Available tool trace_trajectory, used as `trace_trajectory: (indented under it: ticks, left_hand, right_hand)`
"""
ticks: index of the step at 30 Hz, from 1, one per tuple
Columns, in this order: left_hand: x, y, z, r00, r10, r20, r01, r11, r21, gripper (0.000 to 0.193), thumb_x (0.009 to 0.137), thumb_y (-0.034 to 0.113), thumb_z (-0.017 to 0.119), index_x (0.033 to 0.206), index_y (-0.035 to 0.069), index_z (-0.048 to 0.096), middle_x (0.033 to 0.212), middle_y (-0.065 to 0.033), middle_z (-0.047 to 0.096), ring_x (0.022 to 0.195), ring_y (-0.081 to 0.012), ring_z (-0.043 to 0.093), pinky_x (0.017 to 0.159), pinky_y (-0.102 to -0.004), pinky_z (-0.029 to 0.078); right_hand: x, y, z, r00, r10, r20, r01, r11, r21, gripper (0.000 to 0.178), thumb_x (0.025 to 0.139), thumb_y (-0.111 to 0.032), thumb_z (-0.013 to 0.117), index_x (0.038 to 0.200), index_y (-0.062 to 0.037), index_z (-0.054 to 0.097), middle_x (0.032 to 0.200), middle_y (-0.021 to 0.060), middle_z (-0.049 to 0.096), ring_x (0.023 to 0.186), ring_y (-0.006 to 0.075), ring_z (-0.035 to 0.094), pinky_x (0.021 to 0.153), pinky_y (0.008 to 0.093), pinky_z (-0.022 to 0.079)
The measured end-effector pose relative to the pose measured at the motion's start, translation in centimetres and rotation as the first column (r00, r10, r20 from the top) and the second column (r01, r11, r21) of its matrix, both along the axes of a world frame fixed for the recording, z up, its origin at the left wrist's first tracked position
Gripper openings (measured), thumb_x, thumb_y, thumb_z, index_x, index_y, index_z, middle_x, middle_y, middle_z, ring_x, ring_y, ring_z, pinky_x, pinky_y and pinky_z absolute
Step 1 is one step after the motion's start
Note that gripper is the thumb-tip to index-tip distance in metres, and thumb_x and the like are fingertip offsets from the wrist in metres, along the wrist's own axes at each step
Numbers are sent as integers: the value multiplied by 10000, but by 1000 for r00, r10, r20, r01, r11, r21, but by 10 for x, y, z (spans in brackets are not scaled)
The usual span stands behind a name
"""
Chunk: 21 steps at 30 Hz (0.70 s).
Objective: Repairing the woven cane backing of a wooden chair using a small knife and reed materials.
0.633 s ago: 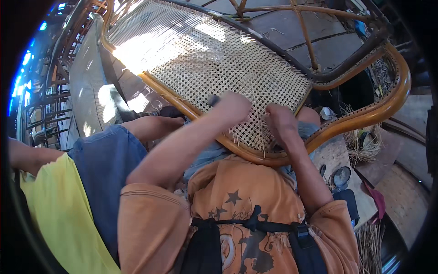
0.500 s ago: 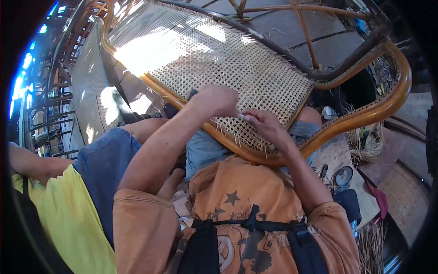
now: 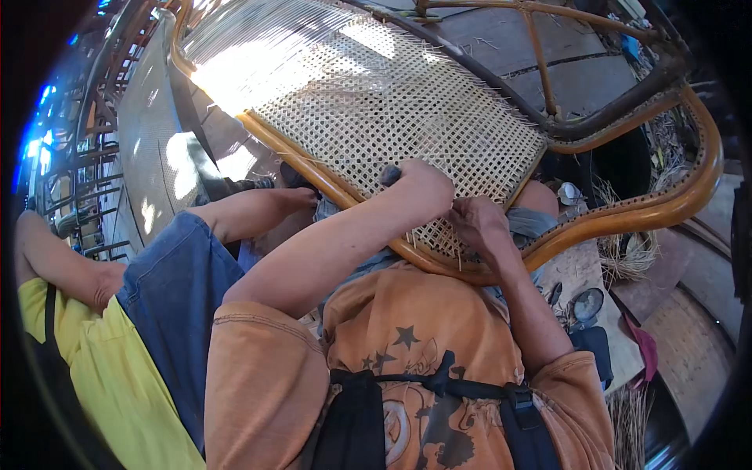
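Across my lap lies a chair frame of glossy bent rattan [image 3: 611, 213] with a woven cane panel [image 3: 352, 110] in a small open mesh. My left hand [image 3: 425, 188] is closed round a hand tool, its dark rounded handle end [image 3: 389, 174] sticking out of the fist; the working end is hidden. Right beside it, over the panel's near corner, my right hand [image 3: 479, 222] has its fingers bent in a pinch. What it pinches is hidden. Loose cane ends [image 3: 439, 241] show below the hands, along the holes of the near rim.
To my left sits a person in a yellow shirt [image 3: 117, 376] and blue shorts [image 3: 176, 270], legs close to the frame. At right, a board [image 3: 627, 345] bears a round dish [image 3: 587, 304], near a coil of cane strands [image 3: 630, 251]. Another woven panel [image 3: 149, 157] leans at far left.
My left hand, with the tool, has moved right and a little down, close against my right hand. The right hand has shifted slightly right, and the metal tip seen between them is now hidden.
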<state>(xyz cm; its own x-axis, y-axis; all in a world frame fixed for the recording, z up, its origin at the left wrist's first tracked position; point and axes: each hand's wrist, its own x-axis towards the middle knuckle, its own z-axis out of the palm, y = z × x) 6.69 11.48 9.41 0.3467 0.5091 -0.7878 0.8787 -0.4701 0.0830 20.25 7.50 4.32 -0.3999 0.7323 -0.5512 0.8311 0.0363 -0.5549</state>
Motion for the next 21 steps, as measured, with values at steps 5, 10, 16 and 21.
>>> trace_trajectory:
  ticks: [5,10,16,21]
  left_hand:
    - [0,0,-12,999,-5,47,6,1000,-19,204,810,158,545,902,87,712,911,-94,692,864,-262,672,709,-391,522]
    - [-19,-14,-16,994,41,97,-41,999,0,223,823,185,537,929,76,699,919,-119,684,867,-286,665,722,-412,522]
    - [-18,-5,-9,984,156,80,-153,987,-44,236,820,205,542,939,68,694,955,-132,677,914,-274,655,759,-404,516]
    - [-6,3,-6,995,99,-6,-99,995,-14,272,784,254,594,956,66,693,963,-106,681,920,-246,656,775,-393,511]
  right_hand:
    - [-5,2,-4,997,43,69,-41,999,-32,307,826,-351,549,869,-89,703,872,178,657,843,355,633,754,430,511]
    - [-13,4,-2,985,54,163,-54,999,-6,297,811,-335,558,847,-82,708,867,210,655,850,372,633,769,420,507]
    - [0,0,-5,990,136,-27,-128,970,205,201,794,-231,623,838,-36,628,802,213,624,810,359,616,738,437,497]
    - [8,-9,-26,943,229,-241,-91,875,475,102,778,-79,579,879,-81,573,872,107,553,858,327,561,749,393,480]
